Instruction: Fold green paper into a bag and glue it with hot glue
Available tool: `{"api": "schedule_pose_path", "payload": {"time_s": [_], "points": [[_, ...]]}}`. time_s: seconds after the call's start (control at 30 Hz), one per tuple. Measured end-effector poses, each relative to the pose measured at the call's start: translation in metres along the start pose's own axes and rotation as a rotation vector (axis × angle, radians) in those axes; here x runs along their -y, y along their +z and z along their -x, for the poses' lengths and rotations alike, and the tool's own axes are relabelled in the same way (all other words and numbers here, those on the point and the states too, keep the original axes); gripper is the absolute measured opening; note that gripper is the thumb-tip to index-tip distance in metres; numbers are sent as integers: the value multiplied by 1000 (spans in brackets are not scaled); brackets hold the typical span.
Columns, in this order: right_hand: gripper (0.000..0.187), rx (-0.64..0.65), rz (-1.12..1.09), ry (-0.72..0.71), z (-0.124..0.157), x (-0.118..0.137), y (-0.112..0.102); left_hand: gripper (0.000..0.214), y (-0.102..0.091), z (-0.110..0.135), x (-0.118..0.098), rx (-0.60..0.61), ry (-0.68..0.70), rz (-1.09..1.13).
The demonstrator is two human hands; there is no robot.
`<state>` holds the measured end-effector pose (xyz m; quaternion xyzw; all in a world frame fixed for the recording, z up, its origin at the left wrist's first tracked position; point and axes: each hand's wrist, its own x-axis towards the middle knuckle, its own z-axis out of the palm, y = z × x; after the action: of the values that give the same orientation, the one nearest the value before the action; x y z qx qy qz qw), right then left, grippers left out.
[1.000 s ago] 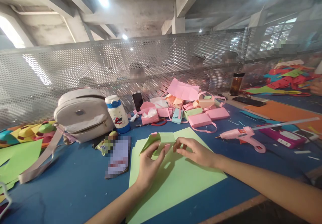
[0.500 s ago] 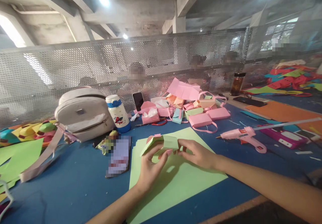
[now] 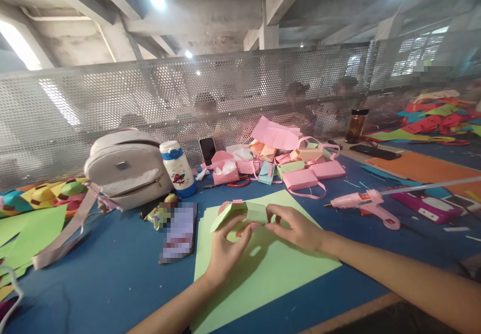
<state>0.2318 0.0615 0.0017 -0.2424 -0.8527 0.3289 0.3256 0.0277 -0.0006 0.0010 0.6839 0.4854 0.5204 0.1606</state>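
Observation:
Between my hands is a small folded green paper box [image 3: 256,213] with pink bits at its left end. My left hand [image 3: 228,246] is closed around its left part, thumb in front and fingers behind. At the right end, my right hand [image 3: 293,226] pinches the box's edge with thumb and fingers. Both hands are just above a stack of light green paper sheets [image 3: 278,269] lying on the blue table. An orange-red spot shows under the box near my left thumb, too small to name. The fingers behind the box are partly hidden.
A pink glue gun [image 3: 368,204] lies to the right, a purple device [image 3: 426,205] beyond it. Pink paper boxes [image 3: 300,179] are heaped at the back. Leftward are a phone [image 3: 180,234], a bottle [image 3: 178,169] and a grey backpack [image 3: 126,169]. A perforated metal screen [image 3: 233,83] stands behind.
Both hands keep their hold on the green paper box, almost unmoved. The whole view has shifted very slightly.

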Motion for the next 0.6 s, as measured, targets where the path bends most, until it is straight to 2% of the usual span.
{"api": "schedule_pose_path", "payload": {"time_s": [0.07,0.17,0.27,0.6], "points": [[14,-44,-19,0,1,0,1,18,0,-1,0,-22,12,-38],[33,-112,-21,5,2,1,4,16,1,-2,-1,-25,46,-37],[42,-144,-41,39,2,3,10,17,2,-1,-2,-5,86,-23],[31,-108,-149,100,-1,6,20,16,8,6,3,-12,162,-7]]}}
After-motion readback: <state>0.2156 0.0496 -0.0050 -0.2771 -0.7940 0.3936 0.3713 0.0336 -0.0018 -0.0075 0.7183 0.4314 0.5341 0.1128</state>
